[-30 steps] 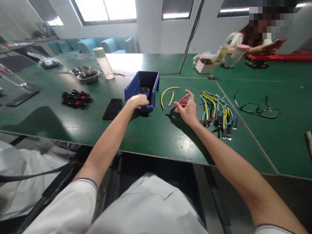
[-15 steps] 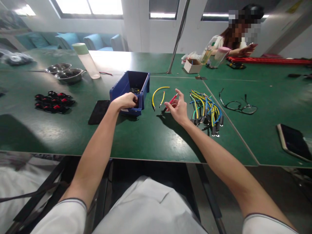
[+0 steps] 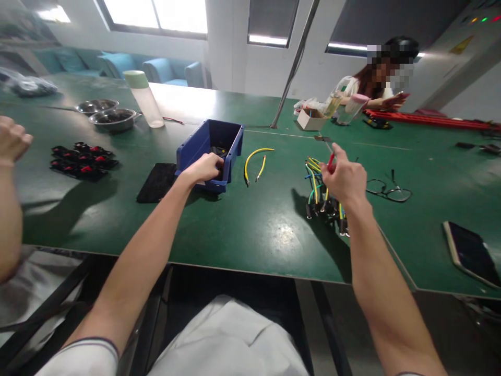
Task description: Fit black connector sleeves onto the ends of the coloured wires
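Observation:
My left hand [image 3: 205, 168] reaches over the near end of the blue bin [image 3: 189, 151], its fingers curled down inside, and what they hold is hidden. Dark parts [image 3: 218, 151] lie in the bin. My right hand [image 3: 345, 175] is closed on a red cable [image 3: 331, 161], above a bundle of yellow, blue and green cables [image 3: 314, 183] with black ends. Two yellow cables [image 3: 259, 151] lie curved on the green table between the bin and the bundle.
A black phone [image 3: 156, 183] lies left of the bin, near black and red parts [image 3: 84, 161]. Metal bowls [image 3: 113, 120], a bottle [image 3: 146, 102], glasses [image 3: 387, 190] and another phone [image 3: 472, 253] surround the work. A co-worker's hand [image 3: 13, 140] is at left; another person sits across.
My right hand has moved right with the red cable, from beside the yellow cables to over the bundle. My left hand stays at the bin. A co-worker's hand has appeared at left.

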The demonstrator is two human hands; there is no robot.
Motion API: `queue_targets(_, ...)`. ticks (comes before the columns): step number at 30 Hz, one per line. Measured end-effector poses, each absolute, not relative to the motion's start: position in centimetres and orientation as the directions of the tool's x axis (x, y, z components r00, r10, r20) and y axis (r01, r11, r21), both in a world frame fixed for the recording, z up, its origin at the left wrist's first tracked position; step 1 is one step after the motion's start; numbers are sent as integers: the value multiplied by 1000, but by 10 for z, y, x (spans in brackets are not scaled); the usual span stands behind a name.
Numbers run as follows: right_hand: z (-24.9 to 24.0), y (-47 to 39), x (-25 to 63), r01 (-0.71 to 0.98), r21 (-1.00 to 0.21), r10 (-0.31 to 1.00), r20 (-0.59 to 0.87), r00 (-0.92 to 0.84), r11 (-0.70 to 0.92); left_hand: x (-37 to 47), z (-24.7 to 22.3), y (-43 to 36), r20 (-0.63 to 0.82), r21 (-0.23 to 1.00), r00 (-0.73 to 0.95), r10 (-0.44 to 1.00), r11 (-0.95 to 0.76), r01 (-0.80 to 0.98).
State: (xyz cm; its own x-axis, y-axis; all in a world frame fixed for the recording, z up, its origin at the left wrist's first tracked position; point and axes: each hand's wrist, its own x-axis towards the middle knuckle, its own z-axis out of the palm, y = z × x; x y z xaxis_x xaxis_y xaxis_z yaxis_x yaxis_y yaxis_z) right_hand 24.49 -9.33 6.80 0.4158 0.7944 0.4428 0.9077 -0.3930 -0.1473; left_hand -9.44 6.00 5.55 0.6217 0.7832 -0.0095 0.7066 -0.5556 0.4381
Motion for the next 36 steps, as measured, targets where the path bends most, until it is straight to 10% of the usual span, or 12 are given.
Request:
queue_targets(20, 48, -99, 286, 856, 16, 844, 176, 507, -517, -81, 54, 52, 145, 400, 520, 842, -531, 747)
queue_targets(36, 60, -100, 273, 828, -53, 755, 383, 533, -558, -78, 52, 50, 165, 420, 438, 884, -465, 780)
